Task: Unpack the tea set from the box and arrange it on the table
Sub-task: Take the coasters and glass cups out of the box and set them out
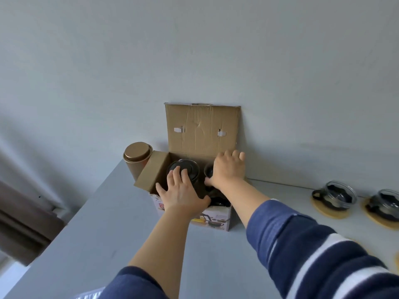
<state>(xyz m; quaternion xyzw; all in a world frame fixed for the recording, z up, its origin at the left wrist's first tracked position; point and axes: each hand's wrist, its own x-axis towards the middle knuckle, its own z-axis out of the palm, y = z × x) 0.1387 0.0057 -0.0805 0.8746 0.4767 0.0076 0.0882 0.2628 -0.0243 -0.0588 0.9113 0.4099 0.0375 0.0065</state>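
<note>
An open cardboard box (203, 130) stands on the grey table (103, 229) against the wall, its lid flap upright. Inside on the left sits a dark glass teapot (190, 167). My left hand (181, 190) lies flat over the box's front left part, fingers spread, fingertips touching the teapot's lid. My right hand (227, 169) reaches into the right side of the box over a dark cup (208, 170); whether it grips the cup is hidden. Two glass cups (335, 194) (386, 201) stand on wooden coasters (330, 212) at the right.
A brown cylindrical tin (137, 159) stands behind the box's left flap, at the table's far left corner. The pale wall runs right behind the box. A dark curtain (23, 223) hangs beyond the table's left edge. Another coaster edge shows at the far right.
</note>
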